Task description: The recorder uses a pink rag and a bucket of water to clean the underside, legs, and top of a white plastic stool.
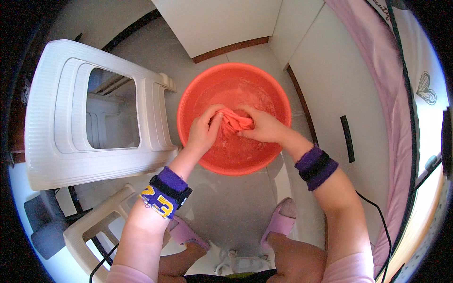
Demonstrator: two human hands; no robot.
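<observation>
An orange-red plastic basin (233, 171) stands on the tiled floor before me, with water in it. Over the water, a wet coral-coloured cloth (235, 119) is bunched between my two hands. My left hand (208, 123) grips its left end, the thumb lying along the near side. On the other end, my right hand (263, 124) has its fingers curled around the fabric. The lower folds blend with the basin's colour, so I cannot tell whether they touch the water. Both wrists wear purple wristbands with black straps.
A large white plastic stool (148, 106) stands left of the basin, a smaller cream stool (102, 219) nearer me. White cabinets (339, 88) rise at the right and back. Pink slippers (279, 219) are on my feet. A black cable (377, 207) hangs at the right.
</observation>
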